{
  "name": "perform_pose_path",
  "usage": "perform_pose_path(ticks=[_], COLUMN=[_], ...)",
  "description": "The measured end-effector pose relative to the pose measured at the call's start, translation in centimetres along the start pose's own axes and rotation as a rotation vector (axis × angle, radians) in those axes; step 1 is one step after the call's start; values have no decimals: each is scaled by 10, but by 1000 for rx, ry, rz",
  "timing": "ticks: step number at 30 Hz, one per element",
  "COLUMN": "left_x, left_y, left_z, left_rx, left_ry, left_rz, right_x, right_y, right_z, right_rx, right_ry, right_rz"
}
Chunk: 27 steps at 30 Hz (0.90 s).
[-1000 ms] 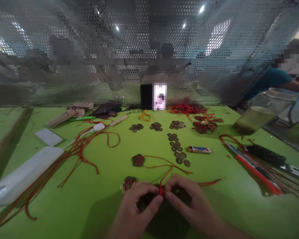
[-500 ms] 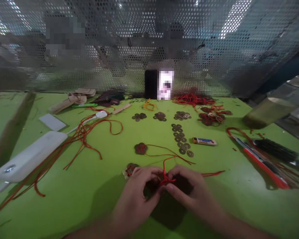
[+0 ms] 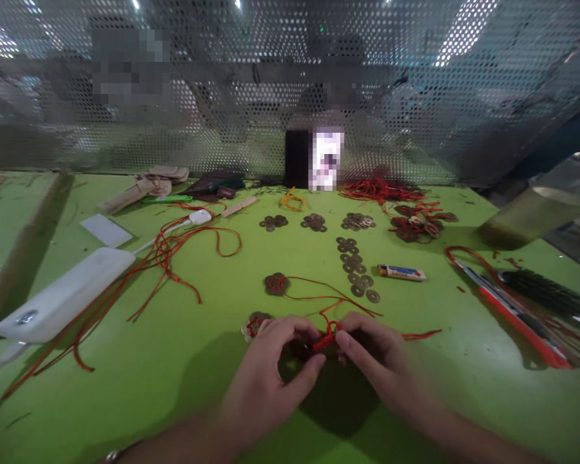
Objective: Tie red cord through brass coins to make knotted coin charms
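Between my two hands is a red cord point(image 3: 325, 341) worked into a short knotted braid, with a loop standing up at its top. My left hand point(image 3: 278, 367) pinches the braid's left side. At the right, my right hand point(image 3: 374, 351) grips the cord by the loop with thumb and forefinger. A dark piece under the left fingers is mostly hidden. Just left of my left hand lies a coin cluster tied with red cord point(image 3: 256, 325), partly covered. Beyond the hands rests another ring of coins point(image 3: 276, 283) with long red cord tails trailing right.
Coin piles point(image 3: 358, 222) and a column of coins point(image 3: 352, 264) lie ahead, beside a lighter point(image 3: 401, 272). Rightward are a red utility knife point(image 3: 522, 328), a black brush point(image 3: 546, 290) and a jar point(image 3: 526, 216). A white power bank point(image 3: 67, 296) and loose red cords point(image 3: 167, 251) occupy the left.
The right hand's fingers have shifted slightly up and right on the cord. A loop and the braid now show between the hands. The view has shifted slightly.
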<state>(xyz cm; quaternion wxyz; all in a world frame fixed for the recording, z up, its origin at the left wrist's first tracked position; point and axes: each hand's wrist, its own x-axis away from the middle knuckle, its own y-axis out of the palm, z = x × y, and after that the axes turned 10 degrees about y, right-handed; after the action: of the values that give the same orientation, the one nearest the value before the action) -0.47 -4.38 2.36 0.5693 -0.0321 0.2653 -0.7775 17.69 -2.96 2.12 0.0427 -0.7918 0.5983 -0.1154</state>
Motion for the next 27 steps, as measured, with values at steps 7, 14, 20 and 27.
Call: perform_pose_path(ticks=[7, 14, 20, 27], left_x=[-2, -2, -1, -22], left_y=[-4, -4, -3, -27], left_z=[4, 4, 3, -8], left_rx=[-133, -150, -93, -324], left_ry=[62, 107, 49, 98], left_rz=[86, 134, 9, -13], right_x=[3, 2, 3, 1], right_y=[-1, -1, 1, 2], right_z=[0, -1, -6, 3], right_rx=[6, 20, 147, 362], right_ry=[16, -19, -119, -226], right_rz=[-36, -31, -10, -13])
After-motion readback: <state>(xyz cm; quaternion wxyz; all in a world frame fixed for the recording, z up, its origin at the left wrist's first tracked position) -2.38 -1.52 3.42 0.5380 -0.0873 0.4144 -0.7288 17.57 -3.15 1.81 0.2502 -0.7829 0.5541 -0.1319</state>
